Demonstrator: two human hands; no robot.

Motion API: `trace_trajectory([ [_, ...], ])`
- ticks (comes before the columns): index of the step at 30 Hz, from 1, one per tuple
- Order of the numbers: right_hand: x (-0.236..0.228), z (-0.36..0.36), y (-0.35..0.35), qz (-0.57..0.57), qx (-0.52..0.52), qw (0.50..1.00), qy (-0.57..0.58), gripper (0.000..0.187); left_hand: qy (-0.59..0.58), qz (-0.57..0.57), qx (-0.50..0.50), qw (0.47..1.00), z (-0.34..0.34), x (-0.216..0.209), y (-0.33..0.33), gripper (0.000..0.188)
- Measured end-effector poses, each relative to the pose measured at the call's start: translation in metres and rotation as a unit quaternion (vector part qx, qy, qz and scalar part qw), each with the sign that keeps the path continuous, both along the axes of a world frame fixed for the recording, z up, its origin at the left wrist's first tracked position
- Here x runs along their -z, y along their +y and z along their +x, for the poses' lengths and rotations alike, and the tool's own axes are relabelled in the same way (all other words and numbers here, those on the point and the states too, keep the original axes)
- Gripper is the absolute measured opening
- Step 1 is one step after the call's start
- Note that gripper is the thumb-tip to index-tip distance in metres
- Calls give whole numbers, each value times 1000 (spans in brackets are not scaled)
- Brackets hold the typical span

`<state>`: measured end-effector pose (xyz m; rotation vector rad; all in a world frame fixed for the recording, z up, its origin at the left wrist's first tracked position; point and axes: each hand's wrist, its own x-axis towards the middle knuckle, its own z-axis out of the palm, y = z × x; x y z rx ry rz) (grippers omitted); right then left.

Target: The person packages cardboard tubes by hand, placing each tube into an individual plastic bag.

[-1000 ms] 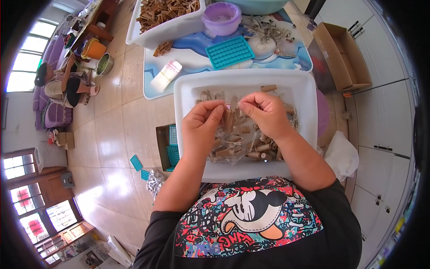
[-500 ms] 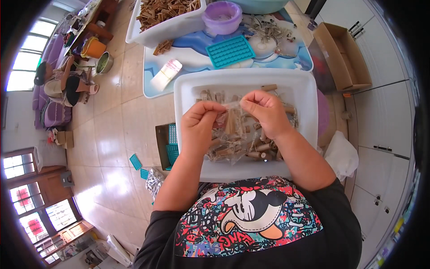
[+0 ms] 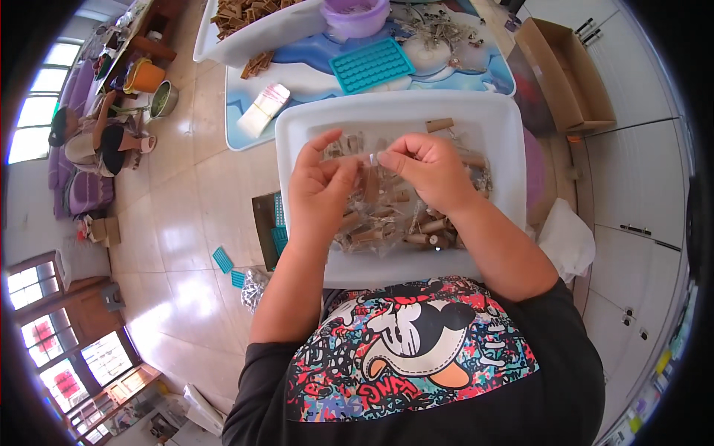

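Note:
Over a white plastic tub [image 3: 294,115], my right hand [image 3: 431,172] pinches the upper edge of a small clear plastic bag [image 3: 372,177] between thumb and fingertips. My left hand [image 3: 320,186] is just left of the bag, its index finger raised and its thumb apart from it. Whether a left finger touches the bag's edge I cannot make out. Under the hands the tub holds several brown wooden tube-like pieces [image 3: 439,125], many of them in clear bags. Glare on the plastic blurs what the bag contains.
Beyond the tub, a blue patterned table [image 3: 305,63] bears a teal grid tray [image 3: 372,65], a stack of bags [image 3: 264,110], a purple basin [image 3: 355,18] and metal fittings [image 3: 446,33]. A cardboard box [image 3: 569,74] stands right. Another person [image 3: 93,141] sits far left.
My left hand's pinch on the bag has loosened, and its index finger has lifted away. My right hand still pinches the bag's edge. The view has shifted slightly.

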<state>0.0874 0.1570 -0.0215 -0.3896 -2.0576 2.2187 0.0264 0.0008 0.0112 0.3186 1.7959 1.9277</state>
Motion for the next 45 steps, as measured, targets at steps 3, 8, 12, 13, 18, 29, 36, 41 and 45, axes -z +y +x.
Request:
trace_trajectory([
  [3, -1, -1, 1, -11, 3, 1000, -2, 20, -1, -18, -9, 1000, -2, 1, 1, 43],
  [8, -8, 1, 2, -92, -48, 995, -9, 15, 7, 0, -8, 1000, 0, 4, 2, 48],
  [12, 5, 0, 3, -97, -42, 994, -5, 18, -15, 65, -33, 997, 7, 8, 9, 45],
  [13, 7, -1, 3, -111, -10, 994, 14, 18, -14, 65, -34, 997, 9, 11, 9, 45],
  [18, -2, 1, 0, -165, 0, 986, 30, 19, -118, 52, 24, 991, 12, 17, 2, 24],
  [29, 6, 8, -6, -172, -20, 981, 83, 11, -101, 84, 49, 990, 21, 19, 5, 17],
  [36, 0, -5, 1, -218, -35, 975, -9, 28, -17, -73, 18, 997, 0, 16, -1, 17],
  [41, -11, -7, 43, -160, 152, 975, 6, 27, 127, -296, 23, 946, -34, 13, -24, 25],
  [45, -10, -4, 59, -189, 228, 952, 83, 22, 447, -307, 50, 839, -13, 1, 11, 22],
])
